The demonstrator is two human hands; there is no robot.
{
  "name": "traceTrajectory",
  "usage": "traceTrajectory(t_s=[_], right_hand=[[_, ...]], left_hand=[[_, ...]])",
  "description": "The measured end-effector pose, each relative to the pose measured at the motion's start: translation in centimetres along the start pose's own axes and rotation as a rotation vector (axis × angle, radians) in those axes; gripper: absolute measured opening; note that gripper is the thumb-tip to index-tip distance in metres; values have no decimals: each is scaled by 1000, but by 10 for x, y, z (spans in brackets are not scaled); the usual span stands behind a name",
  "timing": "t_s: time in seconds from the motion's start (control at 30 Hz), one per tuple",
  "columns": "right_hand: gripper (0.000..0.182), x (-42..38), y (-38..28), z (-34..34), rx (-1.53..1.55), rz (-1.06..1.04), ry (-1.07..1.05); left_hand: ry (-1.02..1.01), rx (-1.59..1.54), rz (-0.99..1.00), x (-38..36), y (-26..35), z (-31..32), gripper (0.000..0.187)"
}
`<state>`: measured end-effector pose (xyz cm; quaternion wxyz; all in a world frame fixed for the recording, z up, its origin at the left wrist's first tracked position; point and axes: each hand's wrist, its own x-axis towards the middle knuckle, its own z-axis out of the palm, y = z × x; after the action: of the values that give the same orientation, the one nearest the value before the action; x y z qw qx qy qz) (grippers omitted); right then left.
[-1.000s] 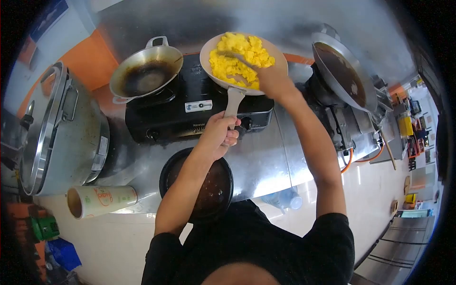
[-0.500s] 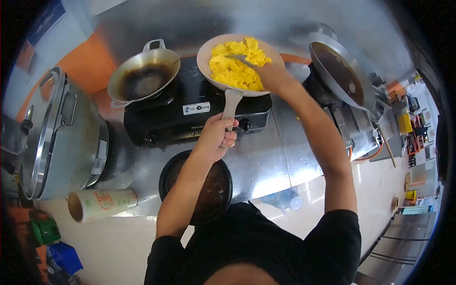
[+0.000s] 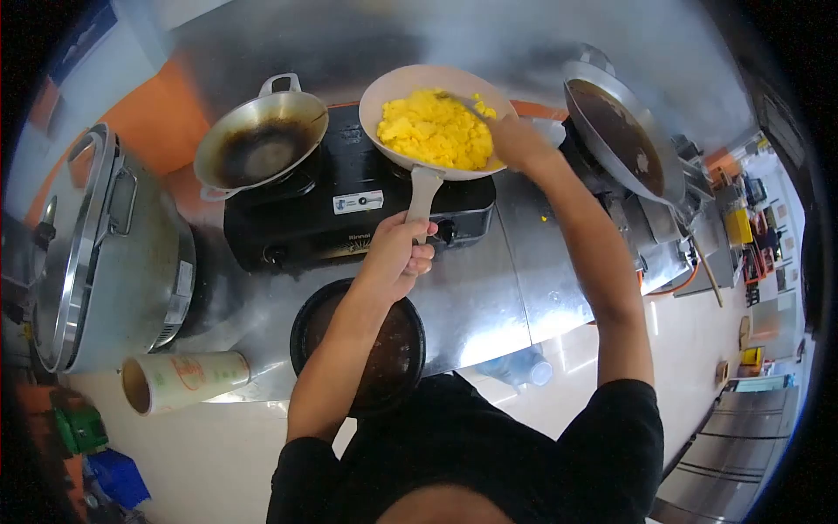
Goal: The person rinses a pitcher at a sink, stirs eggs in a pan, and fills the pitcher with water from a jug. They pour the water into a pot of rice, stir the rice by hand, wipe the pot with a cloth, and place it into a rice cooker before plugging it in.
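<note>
My left hand [image 3: 403, 253] is wrapped round the pale handle of a frying pan [image 3: 423, 205], which sits on the right side of a black gas stove [image 3: 297, 231]. Yellow scrambled egg [image 3: 432, 133] lies heaped in the pan. Over the pan's right rim, my right hand [image 3: 520, 144] is closed on a grey metal utensil [image 3: 467, 105]. The utensil's far end reaches into the egg, and its handle is hidden by my fingers.
An empty stained wok [image 3: 266, 148] sits on the stove's left side. At right stands a wok of dark liquid [image 3: 620, 131]. A large lidded pot [image 3: 131, 253] is at left, a paper tub [image 3: 201, 375] below it. A black bowl [image 3: 384, 367] lies under my left forearm.
The egg has been pushed about and looks more broken up and spread lower in the pan. My right hand and the utensil have shifted slightly right. My left hand keeps its grip.
</note>
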<state>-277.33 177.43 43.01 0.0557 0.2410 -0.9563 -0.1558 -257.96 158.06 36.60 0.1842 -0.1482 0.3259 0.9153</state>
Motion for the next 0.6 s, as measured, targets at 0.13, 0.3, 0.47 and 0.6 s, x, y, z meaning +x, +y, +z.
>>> traceTrajectory(t_s=[0.13,0.3,0.47,0.6], right_hand=[[43,-46,-3,-27,31,-94,-66],[49,-95,7,-116,-13,-218,-198],[44,-75,-17,-1,64,-8,-99],[36,-38,15,-4,270,-28,23]], left_hand=[[11,-10,-3,-1,-1,-2,10],[-7,-19,1,-1,3,-5,10],[-43,-14,-9,1,0,-9,8],[-25,1,-14,-2,4,-3,7]])
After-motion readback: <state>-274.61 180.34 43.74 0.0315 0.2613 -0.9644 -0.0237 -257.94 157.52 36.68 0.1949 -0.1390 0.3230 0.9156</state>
